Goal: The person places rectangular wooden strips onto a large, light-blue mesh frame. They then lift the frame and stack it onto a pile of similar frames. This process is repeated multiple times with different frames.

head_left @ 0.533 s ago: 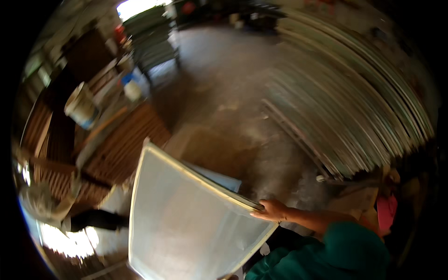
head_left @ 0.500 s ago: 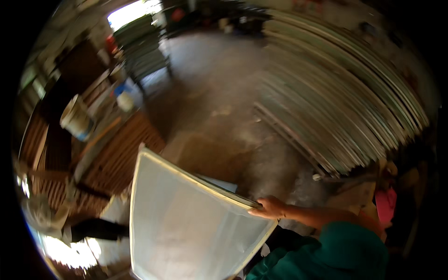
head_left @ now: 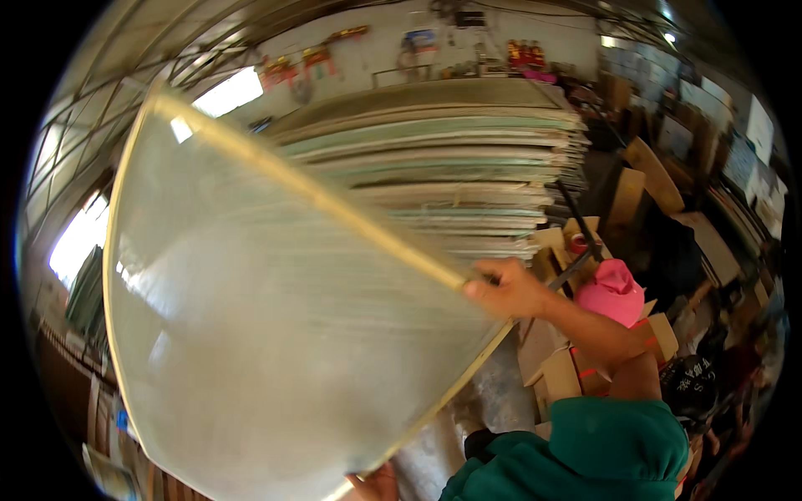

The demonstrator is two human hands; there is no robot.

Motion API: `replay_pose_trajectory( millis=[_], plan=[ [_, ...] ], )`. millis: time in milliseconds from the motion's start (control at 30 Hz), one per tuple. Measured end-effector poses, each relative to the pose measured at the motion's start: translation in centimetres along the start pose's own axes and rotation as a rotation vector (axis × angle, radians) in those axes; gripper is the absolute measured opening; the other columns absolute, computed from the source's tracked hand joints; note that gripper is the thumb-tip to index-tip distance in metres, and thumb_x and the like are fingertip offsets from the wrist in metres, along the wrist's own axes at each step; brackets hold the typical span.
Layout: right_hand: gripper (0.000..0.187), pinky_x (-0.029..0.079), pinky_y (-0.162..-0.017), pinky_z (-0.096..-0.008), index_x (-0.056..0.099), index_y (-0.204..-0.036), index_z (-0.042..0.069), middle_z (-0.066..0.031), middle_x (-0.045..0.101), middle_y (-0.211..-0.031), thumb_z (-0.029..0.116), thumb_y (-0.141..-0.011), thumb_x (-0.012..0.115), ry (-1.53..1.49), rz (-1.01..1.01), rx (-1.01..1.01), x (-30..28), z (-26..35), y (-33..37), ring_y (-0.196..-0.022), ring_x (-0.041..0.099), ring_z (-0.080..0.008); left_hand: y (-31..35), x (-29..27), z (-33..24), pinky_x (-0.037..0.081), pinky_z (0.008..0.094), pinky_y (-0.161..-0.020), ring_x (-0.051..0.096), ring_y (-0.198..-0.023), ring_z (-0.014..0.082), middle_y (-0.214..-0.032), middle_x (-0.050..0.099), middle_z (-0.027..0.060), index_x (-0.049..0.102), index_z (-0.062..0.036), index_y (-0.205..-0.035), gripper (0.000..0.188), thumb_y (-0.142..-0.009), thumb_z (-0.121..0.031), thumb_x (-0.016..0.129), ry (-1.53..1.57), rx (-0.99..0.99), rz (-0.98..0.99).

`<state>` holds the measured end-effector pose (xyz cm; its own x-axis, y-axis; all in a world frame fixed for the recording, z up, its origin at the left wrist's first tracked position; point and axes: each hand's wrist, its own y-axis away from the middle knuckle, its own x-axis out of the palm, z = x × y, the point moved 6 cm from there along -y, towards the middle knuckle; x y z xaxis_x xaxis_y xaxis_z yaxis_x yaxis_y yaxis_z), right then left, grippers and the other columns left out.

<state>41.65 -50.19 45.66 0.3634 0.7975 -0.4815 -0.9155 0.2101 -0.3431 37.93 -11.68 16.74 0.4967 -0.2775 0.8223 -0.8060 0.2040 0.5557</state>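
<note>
A large, see-through screen panel (head_left: 276,359) with a pale yellow border fills the left and middle of the view, tilted up in front of me. My right hand (head_left: 505,288) grips its upper edge near the right corner, fingers wrapped over the border. At the bottom of the view my left hand (head_left: 376,484) holds the lower edge; much of this hand is cut off by the picture's rim. Behind the panel stands a tall stack of similar flat framed panels (head_left: 468,167), partly seen through the mesh.
To the right are open cardboard boxes (head_left: 560,376) and a pink bag-like bundle (head_left: 614,294). A black cap (head_left: 692,388) shows at the lower right; I cannot tell whether someone wears it. Boards and cartons (head_left: 643,179) lean further back. A bright window (head_left: 230,92) is at the upper left.
My view has swung up and right, toward the panel stack. The screen panel has been raised with my right hand still on its edge. My left hand now shows at the bottom.
</note>
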Motion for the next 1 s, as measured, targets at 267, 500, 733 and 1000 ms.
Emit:
replay_pose_trajectory(
  millis=[267, 500, 733, 1000],
  plan=[
    [0.039, 0.046, -0.056, -0.0288, 0.063, -0.095, -0.003, -0.0046, 0.059, -0.073, 0.035, -0.086, 0.062, -0.036, -0.625, 0.149, -23.4, -1.2, -8.4, -0.061, 0.054, -0.0115, -13.8, 37.0, 6.1, 0.04, 0.0369, -0.102, 0.052, -0.109, 0.0221, -0.116, 0.054, 0.012, 0.047, 0.0017, -0.117, 0.037, -0.093, -0.025, 0.052, -0.567, 0.218, 0.707],
    [0.036, 0.049, -0.067, -0.0404, 0.067, -0.084, -0.002, -0.0218, 0.064, -0.076, 0.033, -0.08, 0.058, 0.955, -0.818, 0.229, -38.6, -2.8, -17.9, -0.071, 0.064, -0.0324, -19.5, 60.5, 16.8, 0.055, 0.0294, -0.075, 0.063, -0.079, 0.0201, -0.088, 0.062, 0.0153, 0.055, 0.0034, -0.093, 0.029, -0.089, -0.025, 0.059, -0.886, 0.227, 0.963],
    [0.028, 0.039, -0.095, -0.0402, 0.059, -0.109, 0.003, -0.0143, 0.058, -0.116, 0.014, -0.084, 0.055, 1.086, -0.882, -0.353, -25.9, -1.9, -21.3, -0.109, 0.052, -0.0323, -22.3, 41.3, 14.2, 0.052, 0.0304, -0.071, 0.062, -0.077, 0.0172, -0.083, 0.06, 0.006, 0.056, -0.0036, -0.094, 0.026, -0.087, -0.028, 0.06, -1.125, 0.051, 0.634],
    [0.023, 0.031, -0.098, -0.0555, 0.061, -0.098, 0.003, -0.0138, 0.057, -0.107, 0.004, -0.075, 0.06, 0.697, 0.182, -0.793, 20.7, -8.9, -13.2, -0.104, 0.052, -0.032, -9.7, -12.2, -11.6, 0.051, 0.027, -0.055, 0.063, -0.07, 0.0145, -0.081, 0.064, 0.0083, 0.058, 0.0008, -0.105, 0.031, -0.083, -0.021, 0.063, -1.109, 0.196, -0.497]
  ],
)
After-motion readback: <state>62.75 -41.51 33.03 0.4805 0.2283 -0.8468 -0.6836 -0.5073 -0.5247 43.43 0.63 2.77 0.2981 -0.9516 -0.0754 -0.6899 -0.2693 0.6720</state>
